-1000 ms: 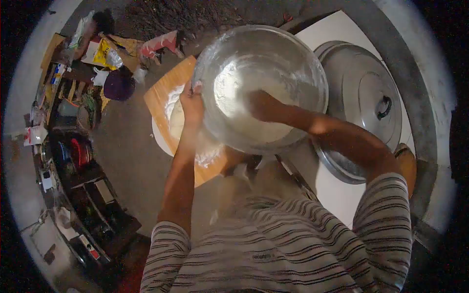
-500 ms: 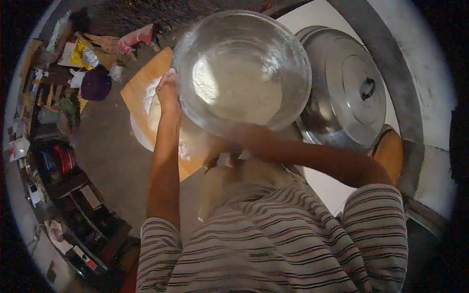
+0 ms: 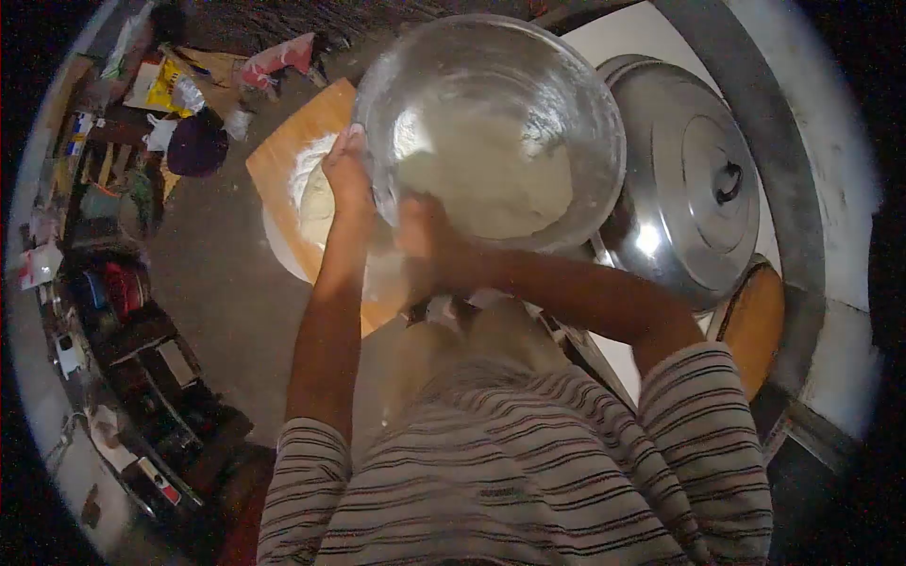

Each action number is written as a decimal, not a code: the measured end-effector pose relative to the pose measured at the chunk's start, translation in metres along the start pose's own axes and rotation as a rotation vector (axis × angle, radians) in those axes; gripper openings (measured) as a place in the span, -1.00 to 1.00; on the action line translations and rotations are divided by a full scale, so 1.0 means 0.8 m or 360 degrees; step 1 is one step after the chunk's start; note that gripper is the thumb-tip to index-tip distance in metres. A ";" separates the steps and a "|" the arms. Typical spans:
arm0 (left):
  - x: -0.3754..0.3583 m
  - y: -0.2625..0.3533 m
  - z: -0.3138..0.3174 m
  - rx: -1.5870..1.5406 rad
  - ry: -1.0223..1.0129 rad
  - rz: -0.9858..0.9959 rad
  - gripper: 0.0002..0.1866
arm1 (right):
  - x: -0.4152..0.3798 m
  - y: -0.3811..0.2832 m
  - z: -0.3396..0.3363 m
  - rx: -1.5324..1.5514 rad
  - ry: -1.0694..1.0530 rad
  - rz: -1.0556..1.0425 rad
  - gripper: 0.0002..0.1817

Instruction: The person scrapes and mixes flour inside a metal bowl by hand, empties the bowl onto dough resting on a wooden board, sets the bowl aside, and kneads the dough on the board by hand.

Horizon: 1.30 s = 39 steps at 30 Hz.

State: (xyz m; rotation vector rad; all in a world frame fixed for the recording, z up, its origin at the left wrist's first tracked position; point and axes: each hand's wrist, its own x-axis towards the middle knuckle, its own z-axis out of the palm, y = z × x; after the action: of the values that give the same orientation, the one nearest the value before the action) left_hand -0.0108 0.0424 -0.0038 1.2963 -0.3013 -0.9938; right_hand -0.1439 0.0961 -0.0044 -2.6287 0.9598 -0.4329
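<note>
Holding a floury metal bowl [image 3: 486,132] by its left rim in the left hand [image 3: 349,172].
Blurred right hand [image 3: 423,231] at the near rim, grip impossible to tell; bowl between the wooden board's [image 3: 276,156] right edge and a domed lid [image 3: 687,184].

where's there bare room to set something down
Mostly the floor between the dark shelves and wooden board; a small white corner lies beyond the metal lid. It's crowded around the metal bowl, with the lid, board, left hand and right hand close by.
</note>
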 end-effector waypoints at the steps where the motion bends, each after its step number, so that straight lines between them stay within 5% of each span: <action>1: 0.000 -0.001 -0.005 0.0013 -0.0003 0.0015 -0.62 | 0.013 0.002 0.004 0.0131 0.0001 0.0089 -0.85; 5: 0.014 -0.018 -0.013 -0.0107 -0.0193 -0.0082 -0.51 | 0.023 0.021 0.008 0.0483 -0.0018 0.0376 -0.85; 7: 0.020 -0.024 -0.014 0.0015 -0.0007 0.0007 -0.58 | -0.010 0.036 -0.003 0.0171 -0.0269 -0.0334 -0.78; 8: 0.020 -0.027 -0.016 0.0013 -0.0004 0.0012 -0.58 | -0.004 0.032 -0.001 0.0170 -0.0268 -0.0340 -0.78; 11: 0.015 -0.022 -0.017 0.0158 -0.0014 0.0059 -0.69 | 0.052 0.017 0.010 0.0760 -0.0038 0.0114 -0.72; 13: 0.002 -0.012 -0.016 0.0326 -0.0089 0.0101 -0.79 | 0.098 0.020 0.023 0.1994 0.0586 0.1082 -0.75; 14: -0.010 -0.001 -0.012 0.0282 -0.0140 0.0048 -0.84 | 0.094 0.019 0.031 0.2018 0.0589 0.1094 -0.75; 19: -0.008 -0.009 -0.011 0.0350 -0.0160 0.0209 -0.87 | 0.045 0.076 0.042 0.1193 -0.0173 0.0313 -0.63; 21: -0.009 -0.009 -0.007 0.0318 -0.0163 0.0247 -0.86 | -0.035 0.039 0.012 0.0864 0.0347 -0.0090 -0.61; 22: -0.008 -0.008 -0.005 0.0411 -0.0161 0.0360 -0.84 | -0.044 0.054 0.010 0.0861 0.0339 -0.0091 -0.61; 26: -0.002 -0.016 -0.007 0.0353 -0.0190 0.0394 -0.70 | -0.062 0.112 0.026 0.0849 -0.0591 -0.0397 -0.56; 27: -0.002 -0.018 -0.009 0.0359 -0.0190 0.0395 -0.70 | -0.053 0.109 0.036 0.0854 -0.0588 -0.0398 -0.56; 29: -0.006 -0.013 -0.010 0.0538 -0.0212 0.0377 -0.64 | 0.019 0.046 -0.012 0.1548 -0.0691 0.0592 -0.59; 33: -0.002 -0.006 -0.010 0.0699 -0.0202 0.0147 -0.63 | 0.062 0.015 -0.045 0.1563 -0.0036 0.0211 -0.65; 37: -0.001 -0.006 -0.008 0.0567 -0.0252 0.0265 -0.66 | 0.120 0.059 0.022 0.2373 0.0267 0.1058 -0.69; 39: -0.006 -0.002 -0.011 0.0602 -0.0278 0.0266 -0.66 | 0.150 0.128 0.042 0.2313 0.0210 0.0990 -0.70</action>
State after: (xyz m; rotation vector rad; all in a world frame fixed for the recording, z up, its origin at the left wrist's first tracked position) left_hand -0.0085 0.0519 -0.0059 1.4967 -0.7486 -0.9359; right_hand -0.1014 -0.0515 -0.0536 -0.9699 0.8846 -0.7395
